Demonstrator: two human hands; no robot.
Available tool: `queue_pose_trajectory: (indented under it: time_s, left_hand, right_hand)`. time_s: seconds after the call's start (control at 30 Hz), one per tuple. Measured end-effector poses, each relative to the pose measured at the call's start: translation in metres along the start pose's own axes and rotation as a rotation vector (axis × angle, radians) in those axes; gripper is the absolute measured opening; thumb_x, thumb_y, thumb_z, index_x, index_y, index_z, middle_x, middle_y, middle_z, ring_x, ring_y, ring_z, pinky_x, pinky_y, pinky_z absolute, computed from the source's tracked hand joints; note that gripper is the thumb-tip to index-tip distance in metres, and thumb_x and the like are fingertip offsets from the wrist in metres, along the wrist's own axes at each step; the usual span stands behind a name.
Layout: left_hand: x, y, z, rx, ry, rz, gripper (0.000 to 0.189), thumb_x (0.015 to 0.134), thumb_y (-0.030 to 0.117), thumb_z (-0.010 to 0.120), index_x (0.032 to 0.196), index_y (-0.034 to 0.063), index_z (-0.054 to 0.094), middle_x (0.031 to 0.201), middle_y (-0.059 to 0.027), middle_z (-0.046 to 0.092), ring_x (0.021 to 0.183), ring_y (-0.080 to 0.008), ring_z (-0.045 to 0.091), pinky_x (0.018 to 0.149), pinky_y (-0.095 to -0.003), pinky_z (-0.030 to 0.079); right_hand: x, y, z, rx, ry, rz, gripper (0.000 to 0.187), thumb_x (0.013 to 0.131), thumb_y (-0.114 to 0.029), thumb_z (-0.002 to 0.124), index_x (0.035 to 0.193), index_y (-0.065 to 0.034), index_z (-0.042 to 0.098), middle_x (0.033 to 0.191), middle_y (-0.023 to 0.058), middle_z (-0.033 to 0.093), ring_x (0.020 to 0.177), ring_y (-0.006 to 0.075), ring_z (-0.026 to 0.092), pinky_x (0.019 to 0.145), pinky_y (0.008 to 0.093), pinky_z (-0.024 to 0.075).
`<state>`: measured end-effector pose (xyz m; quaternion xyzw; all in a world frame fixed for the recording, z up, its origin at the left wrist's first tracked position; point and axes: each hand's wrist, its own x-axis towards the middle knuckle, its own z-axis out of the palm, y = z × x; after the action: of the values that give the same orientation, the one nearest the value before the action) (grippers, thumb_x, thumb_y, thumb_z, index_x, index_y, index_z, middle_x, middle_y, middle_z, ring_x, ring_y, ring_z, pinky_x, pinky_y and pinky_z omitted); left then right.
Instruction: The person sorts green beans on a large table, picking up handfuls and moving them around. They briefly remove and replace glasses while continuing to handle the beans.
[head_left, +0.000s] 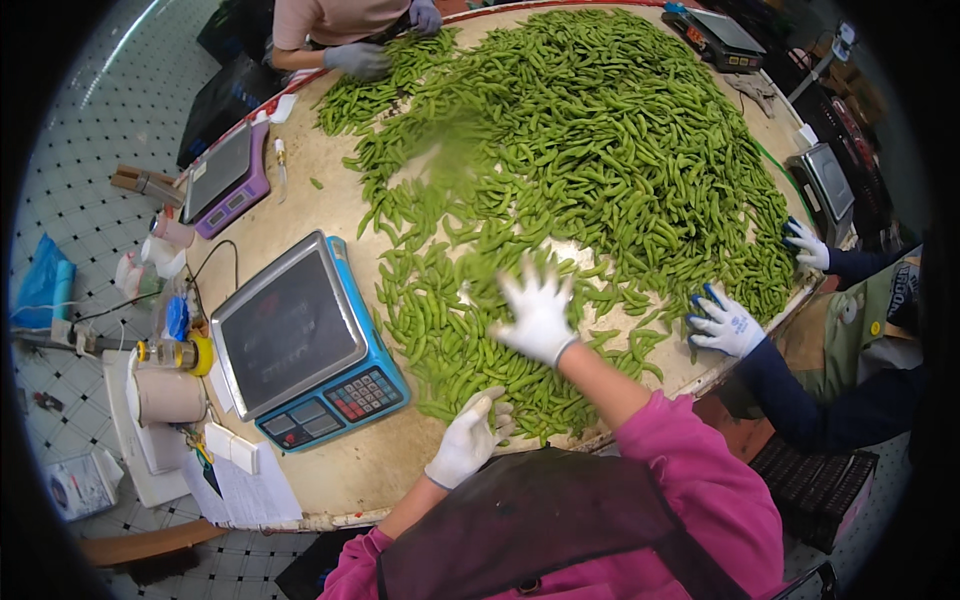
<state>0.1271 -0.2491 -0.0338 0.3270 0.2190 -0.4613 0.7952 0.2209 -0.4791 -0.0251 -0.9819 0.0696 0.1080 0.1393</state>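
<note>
A large heap of green soybean pods (630, 142) covers much of the pale tabletop (330, 180), thinning out towards me. My right hand (538, 309), in a white glove, is spread above the looser pods, fingers apart and slightly blurred. Near the table's front edge is my left hand (471, 439), also white-gloved, its fingers curled upward beside the pods; whether a pod is held in it I cannot tell. Some pods around the middle of the heap are blurred by motion. Left of the pods stands a blue electronic scale (307, 337) with a metal tray.
A co-worker's blue-and-white gloved hand (726, 322) rests at the pods on the right; another person's grey-gloved hand (358, 60) is at the far left. A purple scale (229, 180), a knife (281, 169), a tape roll (171, 394) and papers (262, 487) lie leftward.
</note>
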Motion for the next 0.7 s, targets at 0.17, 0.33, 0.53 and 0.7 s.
queue_pose_trajectory:
  time_s: [0.17,0.33,0.53,0.7]
  left_hand:
    - [0.000,0.008,-0.018,-0.040,-0.059,0.011,0.040,0.106,0.033,0.061,0.136,0.0070,0.057,0.112,-0.0060,0.065,0.099,-0.0183,0.059,0.096,-0.0406,0.047]
    - [0.000,0.009,-0.024,-0.109,-0.071,-0.021,0.031,0.106,0.024,0.061,0.130,0.0036,0.061,0.108,-0.0089,0.067,0.095,-0.0202,0.059,0.090,-0.0395,0.049]
    - [0.005,0.009,-0.018,-0.089,-0.082,-0.046,0.029,0.108,0.022,0.058,0.130,0.0024,0.060,0.113,-0.0106,0.065,0.097,-0.0208,0.060,0.089,-0.0382,0.050]
    - [0.006,0.017,-0.008,-0.019,-0.082,-0.048,0.032,0.108,0.022,0.057,0.133,0.0007,0.058,0.113,-0.0104,0.066,0.100,-0.0205,0.062,0.089,-0.0351,0.051]
  right_hand:
    - [-0.075,-0.013,0.008,0.368,-0.035,-0.355,0.059,0.085,-0.037,0.073,0.141,-0.0200,0.063,0.156,0.0215,0.048,0.149,0.0498,0.035,0.121,0.0704,0.0230]
    - [-0.013,0.116,-0.045,0.466,0.871,-0.107,0.023,0.082,-0.006,0.065,0.102,-0.0085,0.075,0.101,0.0118,0.074,0.093,0.0327,0.071,0.095,0.0442,0.0559]
    - [-0.006,0.206,-0.064,0.153,0.531,0.501,0.071,0.078,-0.025,0.083,0.145,-0.0202,0.059,0.173,0.0230,0.018,0.159,0.0493,0.011,0.124,0.0689,0.0256]
    - [-0.059,0.128,-0.016,0.091,0.205,0.071,0.065,0.078,-0.032,0.078,0.140,-0.0241,0.061,0.166,0.0183,0.032,0.155,0.0566,0.016,0.124,0.0705,0.0246]
